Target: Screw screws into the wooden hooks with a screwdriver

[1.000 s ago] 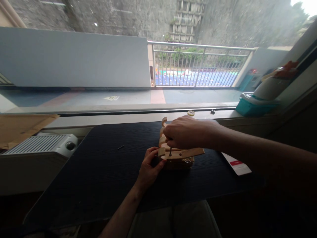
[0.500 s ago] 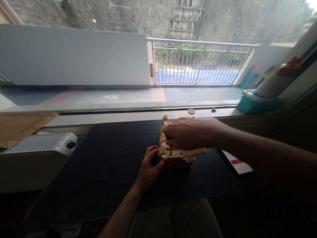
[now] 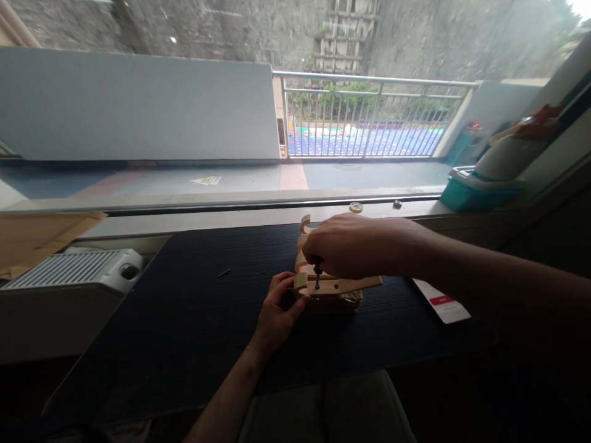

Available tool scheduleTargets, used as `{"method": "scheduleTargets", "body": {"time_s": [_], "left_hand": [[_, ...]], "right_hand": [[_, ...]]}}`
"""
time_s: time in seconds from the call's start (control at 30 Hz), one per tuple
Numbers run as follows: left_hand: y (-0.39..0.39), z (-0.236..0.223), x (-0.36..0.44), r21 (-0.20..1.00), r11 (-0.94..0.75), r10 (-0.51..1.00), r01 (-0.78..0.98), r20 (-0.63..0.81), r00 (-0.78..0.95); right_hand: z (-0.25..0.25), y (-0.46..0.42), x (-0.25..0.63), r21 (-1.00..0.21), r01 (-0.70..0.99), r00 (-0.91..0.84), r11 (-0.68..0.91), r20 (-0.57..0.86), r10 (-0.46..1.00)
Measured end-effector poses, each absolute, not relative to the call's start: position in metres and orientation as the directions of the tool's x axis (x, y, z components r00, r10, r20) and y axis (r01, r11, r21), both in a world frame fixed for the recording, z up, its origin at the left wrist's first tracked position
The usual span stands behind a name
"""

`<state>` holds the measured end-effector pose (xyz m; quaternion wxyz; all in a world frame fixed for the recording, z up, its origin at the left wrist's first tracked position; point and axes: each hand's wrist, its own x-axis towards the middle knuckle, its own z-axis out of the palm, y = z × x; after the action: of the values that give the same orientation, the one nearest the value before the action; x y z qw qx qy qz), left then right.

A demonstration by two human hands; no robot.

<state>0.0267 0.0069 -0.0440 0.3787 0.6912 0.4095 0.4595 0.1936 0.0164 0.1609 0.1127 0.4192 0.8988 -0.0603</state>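
A pale wooden rack with curved hook ends (image 3: 344,285) lies on the dark table, partly covered by my right arm. Closed around a screwdriver (image 3: 317,271), my right hand (image 3: 339,246) holds it upright, its tip at a hole near the rack's left end; the handle is mostly hidden in the fist. A second, bare hole shows just right of the tip. My left hand (image 3: 279,307) grips the rack's curved left end between thumb and fingers. Beneath the rack sits something in shiny clear wrapping (image 3: 351,300), hard to make out.
A loose screw (image 3: 223,273) lies on the black table (image 3: 184,332) to the left. A white and red card or box (image 3: 443,301) is under my right forearm. On the sill stand a tape roll (image 3: 355,207), a small dark object (image 3: 397,204) and a teal box (image 3: 480,191).
My right fist has shifted slightly on the screwdriver, and more of the dark part above the shaft shows now. The left hand and the rack stay in place.
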Motion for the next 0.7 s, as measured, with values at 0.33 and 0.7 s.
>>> {"method": "scheduleTargets", "body": {"time_s": [0.33,0.7], "left_hand": [[0.0073,-0.0455,0.0261,0.891,-0.393,0.909,0.227,0.339,0.243],[0.0068,-0.0432,0.0255,0.894,-0.384,0.910,0.232,0.324,0.258]], "right_hand": [[0.1648,0.0124,0.1916,0.024,0.825,-0.531,0.565,-0.311,0.788],[0.1598,0.0141,0.1925,0.010,0.799,-0.571,0.601,-0.298,0.765]]}}
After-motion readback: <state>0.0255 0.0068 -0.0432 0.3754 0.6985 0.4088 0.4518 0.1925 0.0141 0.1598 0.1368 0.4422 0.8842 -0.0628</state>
